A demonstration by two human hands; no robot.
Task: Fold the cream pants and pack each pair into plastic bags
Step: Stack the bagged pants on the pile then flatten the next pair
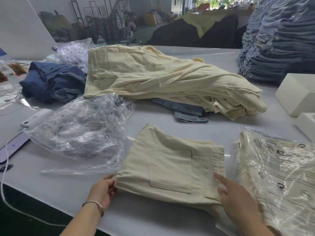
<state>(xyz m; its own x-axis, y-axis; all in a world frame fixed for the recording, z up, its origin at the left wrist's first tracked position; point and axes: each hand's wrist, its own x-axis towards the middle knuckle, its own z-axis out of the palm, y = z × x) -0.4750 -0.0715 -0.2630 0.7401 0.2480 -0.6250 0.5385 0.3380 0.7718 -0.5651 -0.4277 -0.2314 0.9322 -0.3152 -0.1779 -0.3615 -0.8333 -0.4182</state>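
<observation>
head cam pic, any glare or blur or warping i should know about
Head view: glare streaks on the empty plastic bags and the bagged pants partly wash out their print; wide-angle bending curves the table edge and the denim stack; the background is soft; the folded cream pants are evenly lit and sharp.

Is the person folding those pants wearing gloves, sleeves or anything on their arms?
No gloves, and no sleeves in view: both forearms are bare. The left hand has a thin metal bangle around its wrist. The right hand and its wrist carry nothing visible.
</observation>
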